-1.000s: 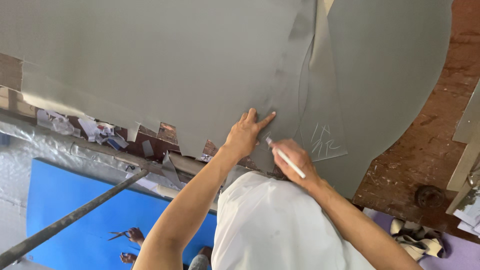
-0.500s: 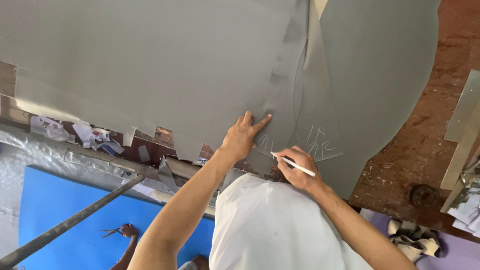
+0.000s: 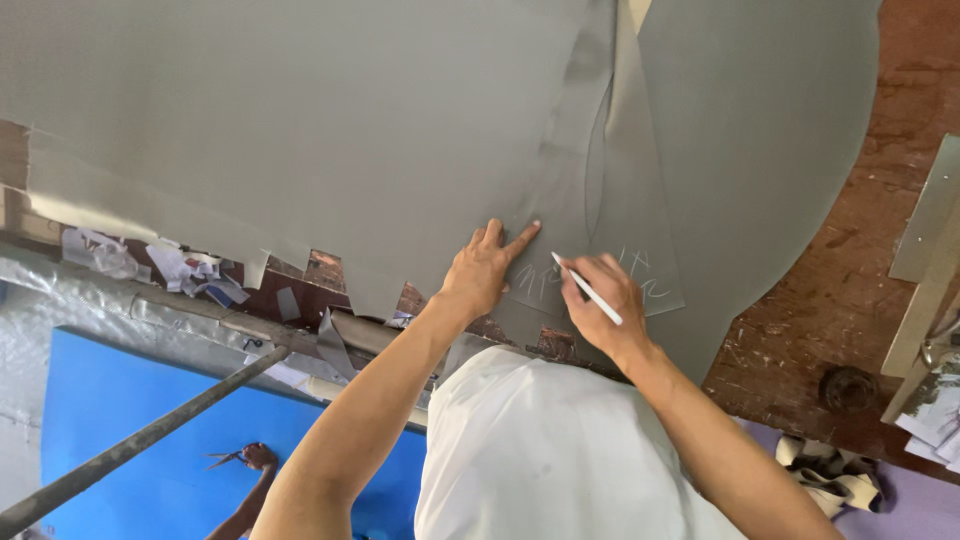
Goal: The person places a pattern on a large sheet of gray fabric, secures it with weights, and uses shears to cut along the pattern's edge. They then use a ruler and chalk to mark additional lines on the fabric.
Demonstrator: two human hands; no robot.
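A large grey sheet of material (image 3: 330,130) covers most of the worn wooden table (image 3: 820,290). On top lies a narrower grey cut piece (image 3: 635,170) with white marks near its lower end. My left hand (image 3: 485,268) presses flat on the sheet, index finger stretched toward the piece's lower edge. My right hand (image 3: 600,300) grips a thin white marking pencil (image 3: 587,288), its tip touching the grey material just right of my left fingertip. My white shirt fills the lower middle.
Paper and grey offcuts (image 3: 185,270) litter the table's near edge. A metal bar (image 3: 150,440) slants over a blue mat (image 3: 120,420) on the floor, where another person's hand holds scissors (image 3: 240,460). A pale board (image 3: 930,250) and cloth scraps (image 3: 830,480) sit at right.
My right hand with the pencil has shifted slightly left and up toward my left fingertip. The view has drifted a little; my left hand stays pressed on the sheet.
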